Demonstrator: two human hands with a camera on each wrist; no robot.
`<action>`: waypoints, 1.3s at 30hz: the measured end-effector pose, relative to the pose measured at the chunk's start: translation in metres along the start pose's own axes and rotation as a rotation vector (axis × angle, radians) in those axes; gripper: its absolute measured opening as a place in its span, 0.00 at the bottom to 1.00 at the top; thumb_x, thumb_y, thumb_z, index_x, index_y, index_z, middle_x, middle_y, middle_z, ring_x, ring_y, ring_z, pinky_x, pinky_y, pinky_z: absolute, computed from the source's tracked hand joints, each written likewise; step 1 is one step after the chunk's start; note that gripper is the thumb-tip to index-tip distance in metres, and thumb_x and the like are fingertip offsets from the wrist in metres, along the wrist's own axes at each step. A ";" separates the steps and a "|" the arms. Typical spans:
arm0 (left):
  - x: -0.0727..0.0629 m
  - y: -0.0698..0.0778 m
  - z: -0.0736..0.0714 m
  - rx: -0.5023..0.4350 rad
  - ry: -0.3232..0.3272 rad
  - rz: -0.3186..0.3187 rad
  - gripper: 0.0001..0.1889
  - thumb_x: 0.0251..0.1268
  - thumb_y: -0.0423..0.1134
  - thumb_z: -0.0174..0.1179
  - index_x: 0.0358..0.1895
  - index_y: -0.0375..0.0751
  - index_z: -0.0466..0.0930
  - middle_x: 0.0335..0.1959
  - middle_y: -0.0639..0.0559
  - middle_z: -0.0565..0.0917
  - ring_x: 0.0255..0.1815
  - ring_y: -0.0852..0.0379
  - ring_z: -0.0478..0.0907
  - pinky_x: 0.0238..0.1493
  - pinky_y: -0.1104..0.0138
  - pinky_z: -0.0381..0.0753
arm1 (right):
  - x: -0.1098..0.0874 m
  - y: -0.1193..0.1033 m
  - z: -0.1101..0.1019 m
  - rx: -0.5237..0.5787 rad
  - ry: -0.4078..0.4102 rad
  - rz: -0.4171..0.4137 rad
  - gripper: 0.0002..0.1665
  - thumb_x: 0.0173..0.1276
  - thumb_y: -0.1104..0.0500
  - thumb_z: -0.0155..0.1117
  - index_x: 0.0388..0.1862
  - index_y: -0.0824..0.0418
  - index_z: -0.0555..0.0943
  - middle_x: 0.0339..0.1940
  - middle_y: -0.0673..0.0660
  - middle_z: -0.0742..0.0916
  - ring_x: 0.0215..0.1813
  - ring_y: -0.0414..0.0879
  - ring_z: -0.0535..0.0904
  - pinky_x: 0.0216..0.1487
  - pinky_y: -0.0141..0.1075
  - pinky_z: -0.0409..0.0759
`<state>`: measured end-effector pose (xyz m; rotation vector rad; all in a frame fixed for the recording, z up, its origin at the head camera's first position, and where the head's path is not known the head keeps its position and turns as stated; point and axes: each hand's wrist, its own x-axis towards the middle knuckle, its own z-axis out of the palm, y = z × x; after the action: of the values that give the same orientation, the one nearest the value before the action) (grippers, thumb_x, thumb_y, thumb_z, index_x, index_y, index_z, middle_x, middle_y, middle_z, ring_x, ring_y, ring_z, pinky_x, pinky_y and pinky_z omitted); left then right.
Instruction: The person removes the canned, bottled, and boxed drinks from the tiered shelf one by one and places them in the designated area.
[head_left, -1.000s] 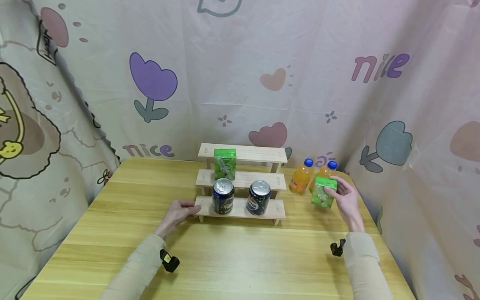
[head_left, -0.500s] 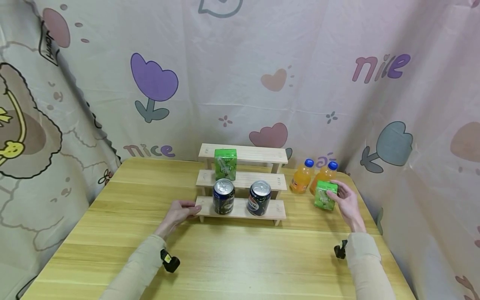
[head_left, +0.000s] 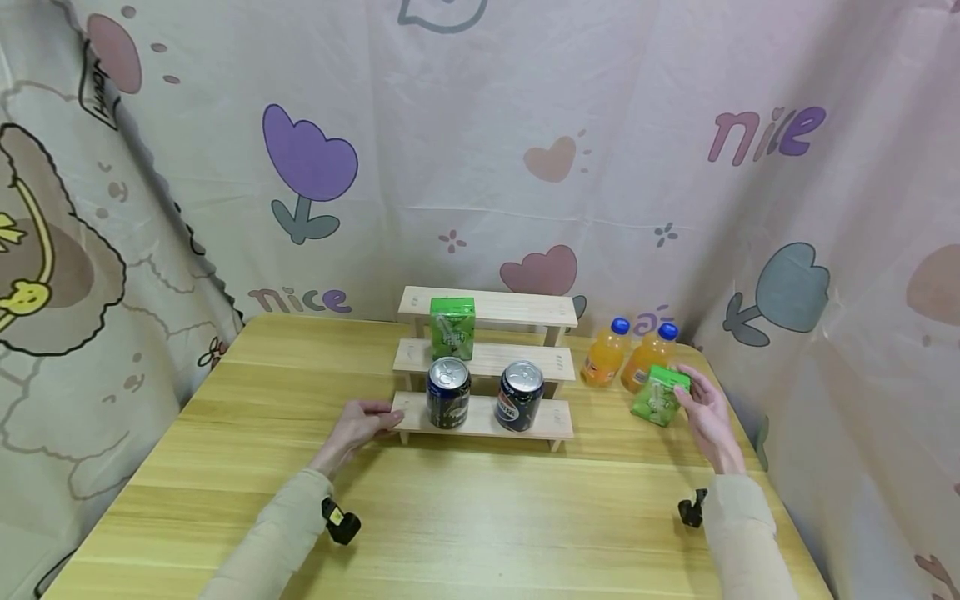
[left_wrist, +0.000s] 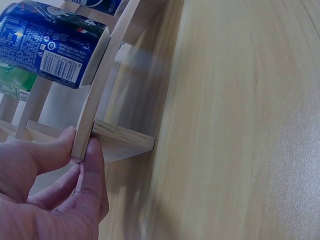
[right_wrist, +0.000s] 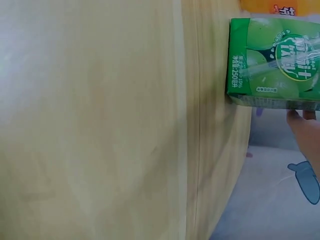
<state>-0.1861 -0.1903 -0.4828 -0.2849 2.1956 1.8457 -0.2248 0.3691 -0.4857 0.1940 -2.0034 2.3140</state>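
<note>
At the left end of the bottom step of a three-tier wooden shelf [head_left: 482, 423], my left hand [head_left: 357, 429] pinches the board, thumb on top and fingers beneath, as the left wrist view shows up close. My right hand [head_left: 708, 414] grips a green juice carton [head_left: 657, 397] by its right side, low over the table at the right. Two dark blue soda cans, a left one [head_left: 447, 398] and a right one [head_left: 517, 402], stand on the bottom step. Another green juice carton [head_left: 452, 331] stands upright on the middle step. Only part of the right hand's fingers shows in the right wrist view.
Two orange juice bottles with blue caps, one [head_left: 604, 354] beside the shelf and one [head_left: 647, 358] partly behind the held carton, stand on the wooden table [head_left: 480, 517]. A printed cloth [head_left: 450, 167] hangs behind the table and along its sides.
My right hand has moved a little right and toward me with the juice carton, lowering it and tilting it. More of the right bottle shows. The left hand stays on the shelf.
</note>
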 end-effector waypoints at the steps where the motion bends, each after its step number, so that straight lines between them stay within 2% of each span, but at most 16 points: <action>1: 0.000 0.000 0.000 -0.001 0.002 -0.004 0.26 0.67 0.32 0.65 0.61 0.15 0.69 0.48 0.31 0.85 0.34 0.61 0.83 0.47 0.65 0.90 | 0.000 -0.001 -0.001 0.006 -0.009 -0.002 0.29 0.79 0.66 0.51 0.76 0.64 0.59 0.63 0.41 0.75 0.62 0.28 0.71 0.61 0.14 0.73; 5: 0.000 -0.001 0.000 -0.004 0.005 -0.014 0.26 0.67 0.32 0.64 0.62 0.16 0.69 0.48 0.31 0.85 0.35 0.61 0.83 0.48 0.65 0.90 | 0.000 -0.003 0.001 0.016 -0.015 -0.025 0.30 0.79 0.66 0.51 0.76 0.65 0.57 0.63 0.42 0.75 0.64 0.28 0.70 0.62 0.14 0.73; 7: 0.000 -0.001 0.000 0.000 0.002 -0.013 0.27 0.67 0.32 0.64 0.62 0.16 0.69 0.49 0.30 0.84 0.35 0.61 0.83 0.49 0.64 0.90 | -0.001 -0.005 0.004 0.008 0.030 -0.039 0.30 0.78 0.67 0.52 0.76 0.64 0.59 0.63 0.42 0.76 0.64 0.30 0.69 0.63 0.15 0.72; 8: 0.000 -0.001 0.000 0.002 0.001 -0.011 0.27 0.67 0.32 0.64 0.62 0.16 0.69 0.50 0.29 0.84 0.35 0.61 0.83 0.49 0.64 0.90 | -0.001 -0.006 0.006 -0.001 0.061 -0.042 0.31 0.78 0.68 0.53 0.76 0.64 0.59 0.63 0.42 0.76 0.65 0.31 0.69 0.66 0.17 0.71; 11: 0.001 -0.002 0.001 0.008 0.001 -0.008 0.26 0.68 0.32 0.64 0.62 0.17 0.69 0.53 0.27 0.83 0.36 0.60 0.84 0.49 0.65 0.90 | -0.002 -0.010 0.013 -0.040 0.170 -0.039 0.33 0.76 0.67 0.57 0.76 0.62 0.61 0.62 0.41 0.78 0.69 0.35 0.66 0.81 0.27 0.58; 14: 0.002 -0.003 0.001 0.008 0.003 -0.009 0.26 0.68 0.32 0.64 0.62 0.17 0.69 0.54 0.26 0.82 0.36 0.60 0.84 0.48 0.65 0.90 | 0.000 -0.017 0.021 -0.082 0.251 -0.021 0.34 0.75 0.64 0.60 0.77 0.60 0.62 0.63 0.40 0.77 0.74 0.39 0.63 0.88 0.35 0.41; 17: 0.002 -0.004 0.001 0.008 -0.001 -0.004 0.27 0.67 0.31 0.64 0.63 0.16 0.68 0.54 0.26 0.82 0.36 0.60 0.84 0.48 0.65 0.90 | 0.003 -0.024 0.028 -0.136 0.296 -0.014 0.34 0.75 0.62 0.61 0.77 0.58 0.64 0.66 0.42 0.77 0.77 0.42 0.61 0.88 0.38 0.41; 20: 0.002 -0.003 0.000 0.003 -0.004 -0.001 0.27 0.67 0.31 0.64 0.63 0.16 0.68 0.53 0.26 0.82 0.36 0.61 0.84 0.48 0.66 0.90 | 0.005 -0.033 0.038 -0.182 0.304 -0.028 0.33 0.74 0.63 0.61 0.76 0.59 0.64 0.69 0.46 0.76 0.78 0.45 0.61 0.88 0.39 0.44; 24: 0.002 -0.002 0.000 0.004 -0.005 -0.008 0.27 0.67 0.32 0.64 0.63 0.16 0.68 0.53 0.27 0.83 0.36 0.61 0.83 0.48 0.66 0.90 | 0.005 -0.045 0.056 -0.240 0.281 -0.082 0.32 0.74 0.64 0.62 0.74 0.62 0.66 0.67 0.47 0.78 0.75 0.43 0.66 0.86 0.40 0.52; 28: 0.002 -0.002 0.000 0.008 -0.007 -0.008 0.27 0.67 0.32 0.64 0.62 0.17 0.69 0.51 0.28 0.84 0.35 0.61 0.83 0.47 0.66 0.90 | 0.006 -0.055 0.076 -0.274 0.219 -0.157 0.31 0.73 0.66 0.61 0.73 0.67 0.66 0.63 0.44 0.80 0.69 0.38 0.69 0.76 0.28 0.62; 31: 0.002 -0.003 0.000 0.010 -0.009 -0.004 0.26 0.67 0.31 0.64 0.62 0.16 0.69 0.50 0.29 0.84 0.35 0.61 0.83 0.47 0.67 0.90 | 0.007 -0.061 0.092 -0.297 0.160 -0.204 0.31 0.73 0.67 0.61 0.72 0.70 0.66 0.61 0.41 0.80 0.68 0.36 0.71 0.69 0.20 0.65; 33: 0.002 -0.002 0.000 0.007 -0.007 -0.007 0.26 0.67 0.31 0.64 0.62 0.17 0.69 0.50 0.30 0.84 0.35 0.61 0.83 0.46 0.67 0.90 | 0.008 -0.064 0.104 -0.309 0.118 -0.218 0.31 0.74 0.67 0.60 0.72 0.71 0.65 0.61 0.39 0.79 0.68 0.37 0.70 0.69 0.18 0.66; 36: 0.001 -0.001 0.000 0.004 -0.007 -0.011 0.26 0.67 0.31 0.64 0.62 0.17 0.69 0.49 0.30 0.84 0.35 0.61 0.83 0.46 0.67 0.90 | 0.010 -0.070 0.123 -0.339 0.079 -0.202 0.31 0.74 0.66 0.60 0.72 0.70 0.65 0.63 0.42 0.78 0.67 0.35 0.70 0.71 0.19 0.66; 39: 0.001 0.000 -0.001 -0.005 -0.006 -0.009 0.27 0.67 0.31 0.65 0.62 0.16 0.69 0.49 0.29 0.84 0.34 0.61 0.83 0.45 0.67 0.90 | 0.012 -0.074 0.143 -0.370 0.040 -0.168 0.31 0.74 0.65 0.60 0.73 0.69 0.64 0.67 0.50 0.77 0.67 0.33 0.70 0.78 0.30 0.65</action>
<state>-0.1868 -0.1910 -0.4832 -0.2888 2.1822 1.8454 -0.2193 0.2377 -0.3916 0.2748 -2.2496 1.7980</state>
